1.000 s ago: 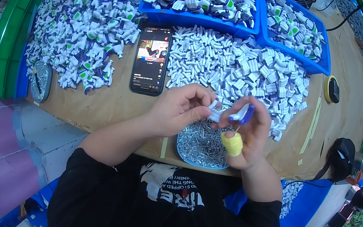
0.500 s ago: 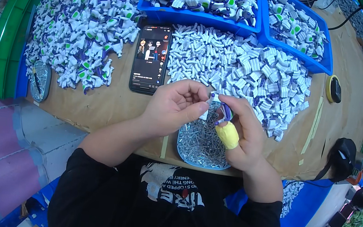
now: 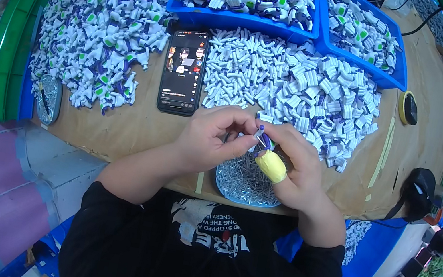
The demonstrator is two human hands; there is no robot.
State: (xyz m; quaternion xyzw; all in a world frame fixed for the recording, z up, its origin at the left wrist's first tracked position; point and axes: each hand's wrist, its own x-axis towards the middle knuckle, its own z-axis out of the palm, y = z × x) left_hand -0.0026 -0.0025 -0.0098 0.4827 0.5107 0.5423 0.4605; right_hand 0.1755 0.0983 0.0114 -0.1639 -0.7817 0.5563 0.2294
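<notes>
Left hand (image 3: 215, 136) pinching a small pale part (image 3: 259, 133), mostly hidden, and right hand (image 3: 301, 168) gripping a small purple-and-white plastic piece (image 3: 269, 144) are hovering over a blue-rimmed oval tray (image 3: 246, 202) of silver metal pins (image 3: 245, 182), apparently fitting parts, precise alignment seemingly being called for next.
</notes>
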